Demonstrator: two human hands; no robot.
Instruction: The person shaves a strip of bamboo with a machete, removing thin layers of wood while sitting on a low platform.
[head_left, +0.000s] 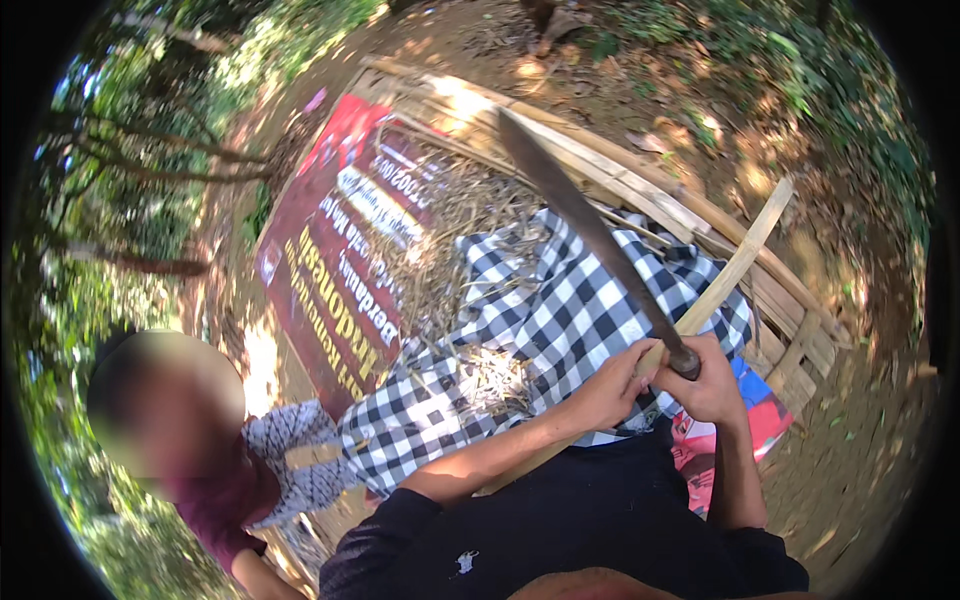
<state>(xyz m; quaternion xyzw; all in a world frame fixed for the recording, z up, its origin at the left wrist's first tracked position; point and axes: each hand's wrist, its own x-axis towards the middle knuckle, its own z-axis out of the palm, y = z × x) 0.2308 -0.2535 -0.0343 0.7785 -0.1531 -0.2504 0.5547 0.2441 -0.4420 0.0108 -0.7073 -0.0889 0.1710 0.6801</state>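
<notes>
Evidently the long dark-bladed knife (600, 240) is the weightier thing: its blade slants up and away above the checked cloth (590, 330), and I judge it stiff, rather heavy toward the far end, and best held by the grip behind its metal collar, well clear of the edge. The right hand (712, 385) is wrapped round it there, fingers curled. The left hand (612, 388) is closed round a pale, flat strip (740, 257), probably bamboo or wood, which runs slantwise beneath the blade and back past the forearm; it looks light, dry and slightly springy, perhaps splintery along its edges, so a flat face makes the safer hold. How the thumbs press is partly hidden. Beneath lies a low slatted bench (600, 155), spread with the rumpled cloth and a dark red banner (330, 260), pale shavings (490, 380) scattered over both. To the left sits a co-worker in a maroon shirt (215, 510). Around them is bare, leaf-strewn earth (850, 450), with trees (160, 265) and patchy sunlight.
</notes>
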